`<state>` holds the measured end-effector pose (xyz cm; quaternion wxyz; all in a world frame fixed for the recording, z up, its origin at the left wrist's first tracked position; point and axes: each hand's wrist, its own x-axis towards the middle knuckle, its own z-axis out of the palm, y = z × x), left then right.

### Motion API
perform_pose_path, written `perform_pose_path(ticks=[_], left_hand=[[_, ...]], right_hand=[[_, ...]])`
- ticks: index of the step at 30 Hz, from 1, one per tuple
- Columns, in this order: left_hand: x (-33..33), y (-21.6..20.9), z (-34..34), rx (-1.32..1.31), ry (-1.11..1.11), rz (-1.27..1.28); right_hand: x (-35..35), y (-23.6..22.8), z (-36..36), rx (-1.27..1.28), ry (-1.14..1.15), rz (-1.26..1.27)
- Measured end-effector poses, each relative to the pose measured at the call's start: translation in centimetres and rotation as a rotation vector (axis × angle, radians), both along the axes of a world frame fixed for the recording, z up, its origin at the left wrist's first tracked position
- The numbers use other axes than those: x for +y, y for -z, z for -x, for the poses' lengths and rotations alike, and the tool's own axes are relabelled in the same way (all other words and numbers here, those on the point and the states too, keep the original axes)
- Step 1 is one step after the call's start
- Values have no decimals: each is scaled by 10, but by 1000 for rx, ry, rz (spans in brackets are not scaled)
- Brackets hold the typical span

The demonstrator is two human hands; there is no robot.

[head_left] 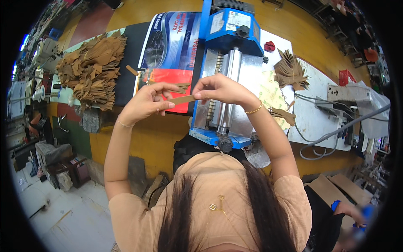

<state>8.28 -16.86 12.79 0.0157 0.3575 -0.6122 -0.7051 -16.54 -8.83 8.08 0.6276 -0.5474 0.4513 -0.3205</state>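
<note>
Narrow brown strip (pixel 183 100) out in front of the chest, between the two hands. Long axis nearly left to right, right end a touch farther from the body.

Right hand (pixel 221 89): thumb and fingers closed in a narrow pinch on the strip's right end. Back of the hand passes over the left side of the blue roller machine (pixel 235 29).

Left hand (pixel 147 101): thumb and fingers narrow on the strip's left end; how firm the grip is, cannot tell. A small stack of brown strips (pixel 181 87) pokes out past these fingers, just beyond the single strip; partly hidden, so unclear whether clasped or merely touching.

Key relation: the steel roller (pixel 231 75) lies to the right of the strip, its long axis running away from the body, so strip and roller stand roughly crosswise. Right hand is the nearer one to the roller; left hand is over on the side of the red sheet (pixel 172 77). Strip's right end overlaps the machine's left edge in this view; height above it not readable.

About the bench (pixel 312 115): large heap of brown pieces (pixel 92 69) well left, fanned brown bundle (pixel 291 72) right of the machine.
</note>
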Motion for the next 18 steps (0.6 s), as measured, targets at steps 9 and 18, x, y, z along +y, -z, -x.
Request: perform_pose_path(ticks=[9, 18], left_hand=[[-12, 47, -54, -198, -300, 104], [-52, 103, -48, -526, 94, 1022]], right_hand=[[6, 27, 1, 363, 52, -45], [52, 36, 44, 297, 556, 4]])
